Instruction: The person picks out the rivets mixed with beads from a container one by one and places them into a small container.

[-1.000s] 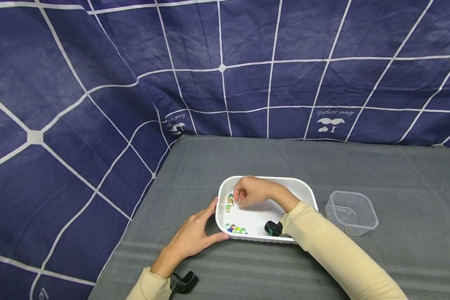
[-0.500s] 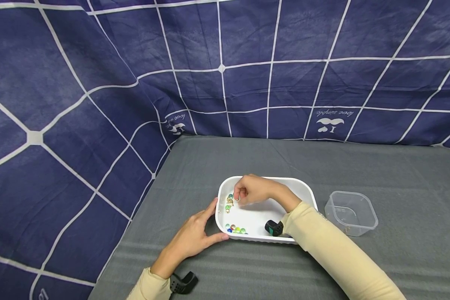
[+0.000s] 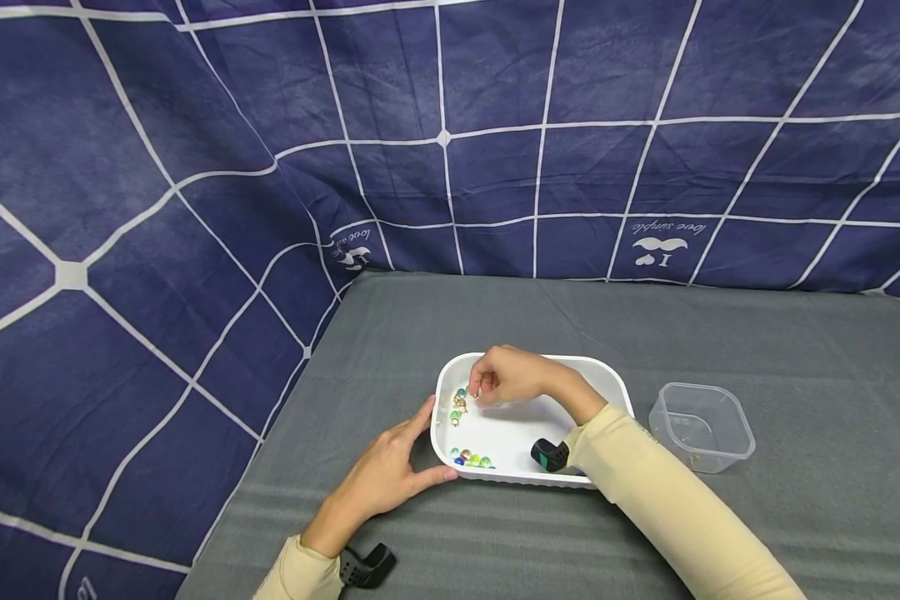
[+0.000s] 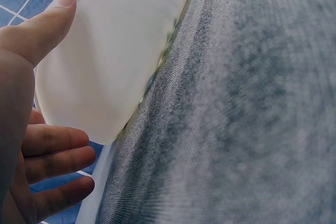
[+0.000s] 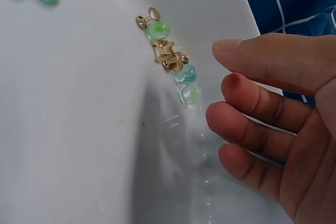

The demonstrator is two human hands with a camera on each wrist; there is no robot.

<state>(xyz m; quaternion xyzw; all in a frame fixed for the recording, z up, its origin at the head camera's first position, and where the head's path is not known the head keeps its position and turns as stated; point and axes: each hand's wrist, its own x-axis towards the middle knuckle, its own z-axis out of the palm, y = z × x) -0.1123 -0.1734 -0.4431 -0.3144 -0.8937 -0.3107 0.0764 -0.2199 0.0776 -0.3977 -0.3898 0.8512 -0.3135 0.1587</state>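
Note:
A white tray (image 3: 532,429) lies on the grey cloth. My right hand (image 3: 513,375) is over its left part, fingers curled, with a small gold stud (image 3: 476,395) pinched at the fingertips; the right wrist view does not show that stud. Beneath the fingers, a row of double-headed gold studs (image 5: 176,61) and glass marbles (image 5: 158,30) lies along the tray's left end. More coloured marbles (image 3: 474,459) sit in the near left corner. My left hand (image 3: 386,471) touches that corner from outside with thumb and fingers extended, the thumb (image 4: 52,22) lying against the wall.
To the right of the tray stands a clear plastic box (image 3: 708,425), with something small and gold-coloured near its bottom. Blue cloth (image 3: 495,167) with white lines hangs behind and along the left side. The grey cloth (image 3: 420,317) covers the surface.
My right hand has shifted slightly toward the far side of the tray, the gold stud moving up with its fingertips. The left hand, tray and box stay in place.

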